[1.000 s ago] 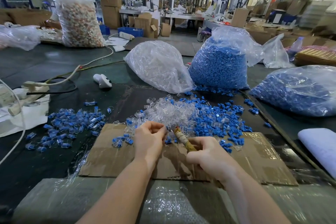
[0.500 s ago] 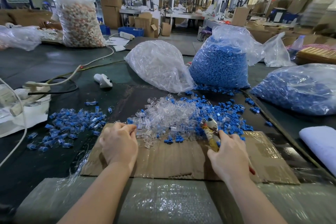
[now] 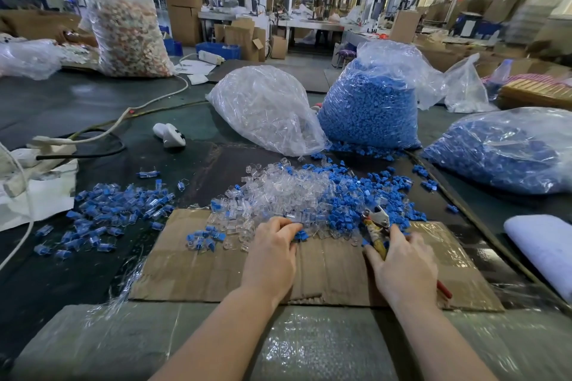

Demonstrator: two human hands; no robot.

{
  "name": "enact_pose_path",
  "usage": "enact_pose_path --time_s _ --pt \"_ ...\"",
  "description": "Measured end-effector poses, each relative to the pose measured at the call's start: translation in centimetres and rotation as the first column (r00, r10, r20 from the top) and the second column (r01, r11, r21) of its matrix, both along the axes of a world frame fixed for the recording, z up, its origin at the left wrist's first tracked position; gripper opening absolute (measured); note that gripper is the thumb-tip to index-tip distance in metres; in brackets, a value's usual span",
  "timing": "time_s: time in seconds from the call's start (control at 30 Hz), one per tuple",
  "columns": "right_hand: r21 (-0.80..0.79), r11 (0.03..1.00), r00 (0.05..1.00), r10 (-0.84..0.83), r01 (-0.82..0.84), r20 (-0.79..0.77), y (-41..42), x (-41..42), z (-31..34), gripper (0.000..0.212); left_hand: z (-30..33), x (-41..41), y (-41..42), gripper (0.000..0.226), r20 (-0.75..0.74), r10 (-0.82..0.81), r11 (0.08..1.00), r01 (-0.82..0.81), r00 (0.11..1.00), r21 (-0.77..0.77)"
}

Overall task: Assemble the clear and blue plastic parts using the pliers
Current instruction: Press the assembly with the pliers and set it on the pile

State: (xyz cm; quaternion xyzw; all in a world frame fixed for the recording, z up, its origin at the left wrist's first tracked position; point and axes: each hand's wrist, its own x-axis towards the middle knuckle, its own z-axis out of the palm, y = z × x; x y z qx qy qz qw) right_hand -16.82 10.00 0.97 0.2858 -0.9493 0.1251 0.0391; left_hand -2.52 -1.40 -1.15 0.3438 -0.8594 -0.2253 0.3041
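- The bench [image 3: 77,108] is carrying a flattened cardboard sheet [image 3: 216,269].
- A mixed heap of clear parts [image 3: 288,192] and blue parts [image 3: 349,213] is lying at the cardboard's far edge.
- The right hand [image 3: 402,269] is gripping the pliers [image 3: 376,227], tips resting in the blue parts.
- The left hand [image 3: 272,254] is curling its fingers, apparently pinching 1 blue piece [image 3: 301,236].
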Motion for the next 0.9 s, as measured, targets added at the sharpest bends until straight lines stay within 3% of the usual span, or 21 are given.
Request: enact_pose_path --time_s 0.1,0.27,0.5,0.73,0.8,0.9 --pt "0.037 0.999 0.998 0.007 -0.004 -0.07 -0.4 0.2 -0.1 0.058 -0.5 -0.2 0.1 0.039 0.016 0.023 1.0 -0.023 1.0 -0.001" --pt "-0.084 0.985 0.971 0.134 -0.153 -0.196 -1.8 1.0 -0.2 0.045 -1.0 -0.1 0.0 0.039 0.002 0.02 1.0 -0.02 1.0 -0.01" --pt "-0.018 0.972 0.957 0.227 -0.234 -0.181 -4.2 1.4 -0.9 0.029 -1.0 0.2 0.0 0.029 -0.082 0.018 1.0 -0.019 0.996 -0.005" --pt "-0.05 0.964 0.944 0.246 -0.263 -0.221 -4.5 1.3 -0.6 0.017 -0.6 0.2 0.1 0.022 -0.14 0.043 0.998 -0.036 0.989 0.052" --pt "-0.102 0.947 0.935 0.275 -0.303 -0.226 -4.3 1.5 -0.6 0.014 -0.5 0.3 0.1 0.02 -0.157 0.066 0.996 -0.055 0.985 0.073" --pt "-0.315 0.86 0.912 0.344 -0.402 -0.225 -4.1 2.5 -0.6 0.012 -0.4 0.4 0.1 0.017 -0.177 0.099 0.99 -0.078 0.979 0.121"
